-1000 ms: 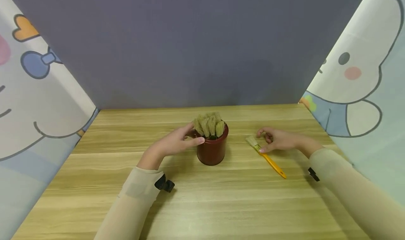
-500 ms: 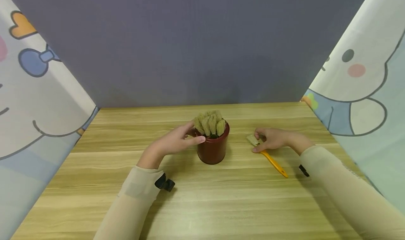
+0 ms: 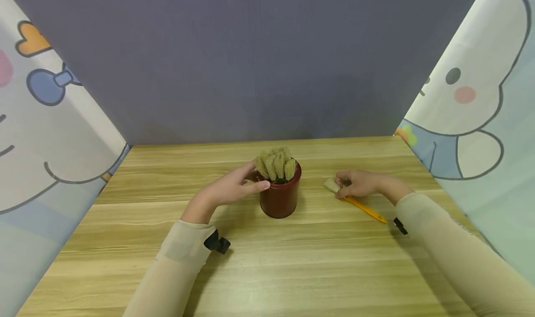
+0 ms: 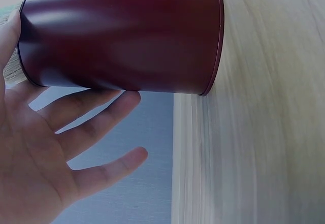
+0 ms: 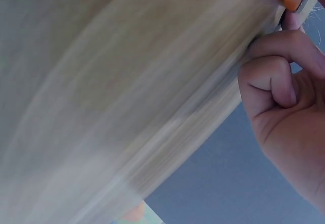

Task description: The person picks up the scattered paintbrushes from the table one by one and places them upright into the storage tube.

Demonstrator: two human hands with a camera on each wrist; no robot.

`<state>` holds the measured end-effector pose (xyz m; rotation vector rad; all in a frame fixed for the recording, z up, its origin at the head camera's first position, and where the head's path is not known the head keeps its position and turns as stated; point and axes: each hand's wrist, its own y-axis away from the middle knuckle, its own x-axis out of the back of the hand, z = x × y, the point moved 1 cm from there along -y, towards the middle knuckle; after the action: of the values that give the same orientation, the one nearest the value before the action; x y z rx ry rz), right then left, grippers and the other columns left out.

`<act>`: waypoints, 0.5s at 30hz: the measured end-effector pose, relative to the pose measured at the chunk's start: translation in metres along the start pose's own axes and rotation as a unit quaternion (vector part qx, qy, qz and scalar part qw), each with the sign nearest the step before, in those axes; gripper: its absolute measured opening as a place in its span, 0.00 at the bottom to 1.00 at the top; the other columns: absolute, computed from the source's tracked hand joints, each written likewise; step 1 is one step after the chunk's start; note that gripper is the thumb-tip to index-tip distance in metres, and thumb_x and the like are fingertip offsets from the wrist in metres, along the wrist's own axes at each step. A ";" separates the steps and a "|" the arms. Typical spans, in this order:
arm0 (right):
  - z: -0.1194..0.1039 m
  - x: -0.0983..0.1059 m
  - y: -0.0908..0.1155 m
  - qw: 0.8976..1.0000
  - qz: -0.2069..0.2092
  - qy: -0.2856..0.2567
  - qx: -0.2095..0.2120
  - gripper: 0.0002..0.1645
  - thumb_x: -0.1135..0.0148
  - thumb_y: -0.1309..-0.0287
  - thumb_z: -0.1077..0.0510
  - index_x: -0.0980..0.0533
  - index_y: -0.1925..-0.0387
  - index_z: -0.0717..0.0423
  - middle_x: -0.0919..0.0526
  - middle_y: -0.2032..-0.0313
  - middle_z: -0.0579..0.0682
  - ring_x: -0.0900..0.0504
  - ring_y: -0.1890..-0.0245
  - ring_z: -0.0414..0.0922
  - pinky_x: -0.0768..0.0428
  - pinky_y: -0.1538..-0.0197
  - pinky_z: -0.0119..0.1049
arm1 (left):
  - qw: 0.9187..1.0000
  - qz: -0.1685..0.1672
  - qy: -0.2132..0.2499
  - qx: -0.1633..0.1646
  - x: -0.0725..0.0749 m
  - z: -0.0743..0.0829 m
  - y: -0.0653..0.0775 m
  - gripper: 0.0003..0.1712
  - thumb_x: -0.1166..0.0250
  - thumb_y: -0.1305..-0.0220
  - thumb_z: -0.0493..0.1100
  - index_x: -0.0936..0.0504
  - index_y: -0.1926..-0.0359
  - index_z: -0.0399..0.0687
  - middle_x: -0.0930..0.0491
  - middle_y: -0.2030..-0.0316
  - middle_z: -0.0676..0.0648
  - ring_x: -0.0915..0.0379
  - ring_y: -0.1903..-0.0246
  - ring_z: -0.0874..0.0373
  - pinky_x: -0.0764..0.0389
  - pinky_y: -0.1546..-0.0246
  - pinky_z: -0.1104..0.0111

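A dark red cylindrical pot (image 3: 279,202) stands upright on the table in the head view, with several tan bristle heads (image 3: 277,164) sticking up out of it. My left hand (image 3: 230,185) holds it from the left, thumb at the front rim and fingers around the far side. In the left wrist view, those fingers (image 4: 96,127) are spread along the pot's wall. To the right, my right hand (image 3: 361,183) pinches a paintbrush (image 3: 365,209) near its ferrule. The brush has an orange-yellow handle and pale bristles pointing left; the fingers hide its ferrule.
The wood-grain table (image 3: 267,270) ends at a grey back wall (image 3: 259,66). Cartoon-printed cloth panels (image 3: 472,103) rise on both sides. A black strap piece (image 3: 217,242) sits at the left wrist.
My right hand has moved left onto the paintbrush and closed its fingers around it. The brush's handle end has swung a little up and right. The left hand stays at the pot.
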<state>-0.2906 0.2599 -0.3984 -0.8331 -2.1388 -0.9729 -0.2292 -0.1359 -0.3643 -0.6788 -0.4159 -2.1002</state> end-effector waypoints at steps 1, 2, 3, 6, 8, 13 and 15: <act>0.000 0.000 0.000 1.000 0.001 0.003 -0.003 0.21 0.30 0.31 0.45 0.32 0.61 0.51 0.36 0.71 0.44 0.36 0.71 0.42 0.36 0.64 0.36 | 1.000 0.000 0.000 -0.001 0.000 0.000 0.000 0.35 0.39 0.21 0.61 0.34 0.22 0.56 0.20 0.34 0.41 0.25 0.30 0.44 0.26 0.27 0.43; 0.000 -0.001 0.000 1.000 0.001 0.004 -0.004 0.20 0.30 0.31 0.45 0.32 0.61 0.51 0.36 0.71 0.44 0.36 0.71 0.42 0.36 0.64 0.36 | 1.000 0.001 -0.001 -0.001 -0.001 -0.001 0.000 0.34 0.39 0.21 0.61 0.34 0.23 0.56 0.20 0.34 0.41 0.25 0.30 0.44 0.26 0.27 0.43; 0.000 -0.001 0.000 1.000 0.003 0.005 -0.004 0.20 0.31 0.31 0.45 0.32 0.61 0.51 0.36 0.71 0.44 0.36 0.71 0.42 0.36 0.64 0.37 | 1.000 0.001 -0.002 -0.001 -0.001 -0.001 -0.001 0.34 0.39 0.21 0.62 0.34 0.23 0.55 0.20 0.34 0.41 0.25 0.30 0.44 0.27 0.27 0.43; 0.000 -0.002 0.000 1.000 0.004 0.010 -0.006 0.19 0.31 0.31 0.45 0.32 0.62 0.50 0.36 0.71 0.44 0.37 0.72 0.42 0.36 0.64 0.37 | 1.000 0.001 -0.004 0.004 -0.001 0.001 -0.001 0.35 0.39 0.21 0.62 0.33 0.24 0.54 0.20 0.33 0.40 0.26 0.29 0.44 0.27 0.27 0.43; 0.001 -0.002 0.000 1.000 -0.001 0.008 -0.003 0.19 0.31 0.31 0.46 0.32 0.61 0.51 0.36 0.71 0.44 0.37 0.72 0.42 0.36 0.64 0.38 | 1.000 -0.001 -0.003 0.007 -0.002 0.001 -0.001 0.35 0.39 0.21 0.63 0.34 0.24 0.55 0.21 0.33 0.41 0.26 0.29 0.44 0.27 0.27 0.43; 0.000 0.000 -0.001 1.000 -0.009 0.001 -0.007 0.19 0.32 0.30 0.47 0.32 0.61 0.51 0.36 0.72 0.44 0.38 0.74 0.42 0.36 0.65 0.37 | 1.000 0.000 -0.006 0.013 -0.002 0.002 -0.002 0.37 0.40 0.22 0.64 0.36 0.21 0.57 0.21 0.33 0.42 0.26 0.29 0.44 0.27 0.27 0.41; -0.001 -0.001 -0.001 1.000 -0.010 -0.001 -0.012 0.18 0.32 0.30 0.47 0.32 0.61 0.51 0.36 0.72 0.44 0.38 0.74 0.42 0.36 0.64 0.37 | 1.000 -0.001 -0.001 0.013 -0.001 0.001 -0.001 0.38 0.39 0.22 0.64 0.37 0.20 0.58 0.21 0.33 0.42 0.27 0.28 0.44 0.28 0.27 0.40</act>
<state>-0.2906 0.2580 -0.3985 -0.8258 -2.1459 -1.0095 -0.2291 -0.1337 -0.3643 -0.6662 -0.4434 -2.0922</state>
